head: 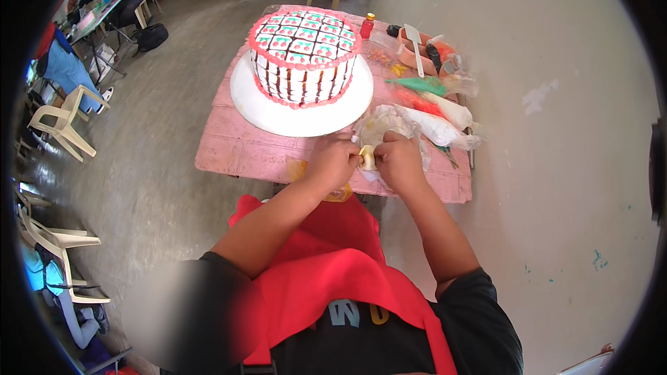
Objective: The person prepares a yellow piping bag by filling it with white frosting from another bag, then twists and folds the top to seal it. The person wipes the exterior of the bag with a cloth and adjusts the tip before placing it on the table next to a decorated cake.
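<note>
Both my hands meet over the near edge of the pink table (250, 148). My left hand (336, 159) and my right hand (398, 159) pinch a small pale yellow piece (368, 158) between them; its exact kind is unclear. Under it lies crumpled, whitish paper or plastic (383, 121). Beyond my left hand, a round cake (305, 57) stands on a white round board (245, 94). Its white top carries dark crossing lines, red cherries with green leaves and a pink piped border. Dark stripes run down its side.
Right of the cake lie green (419, 84), red (419, 101) and white (435, 126) piping bags. Behind them are a white spatula (414, 44), a pink container (411, 57) and a small red bottle (367, 27). Yellowish plastic (341, 194) hangs at the near edge. Other people sit farther off.
</note>
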Demonstrator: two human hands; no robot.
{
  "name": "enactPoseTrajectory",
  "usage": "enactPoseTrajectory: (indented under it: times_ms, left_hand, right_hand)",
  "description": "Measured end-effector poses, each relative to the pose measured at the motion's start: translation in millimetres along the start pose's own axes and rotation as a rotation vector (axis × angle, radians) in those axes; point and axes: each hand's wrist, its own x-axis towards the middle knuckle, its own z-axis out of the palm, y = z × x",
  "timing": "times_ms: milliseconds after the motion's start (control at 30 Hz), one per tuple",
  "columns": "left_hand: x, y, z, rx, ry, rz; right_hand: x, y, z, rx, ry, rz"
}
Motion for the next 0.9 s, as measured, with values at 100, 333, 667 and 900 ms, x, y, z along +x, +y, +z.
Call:
enactPoseTrajectory:
  times_ms: [100,333,667,900]
  left_hand:
    - [0.6,1.1,-0.3,-0.013,-0.007,0.005]
    - [-2.4,-4.9,3.2,0.080,0.008,0.042]
    - [-2.1,2.3,0.2,0.019,-0.010,0.013]
    - [-3.5,1.7,-1.4,0.046,-0.031,-0.023]
  right_hand:
    - [-0.4,2.4,8.9,-0.119,0.091,-0.022]
    - [1.3,-27.1,-11.4,0.540,-0.042,0.231]
    - [1.1,0.2,-3.9,-0.022,-0.145,0.107]
    - [3.9,30.9,-43.0,0.372,-0.098,0.365]
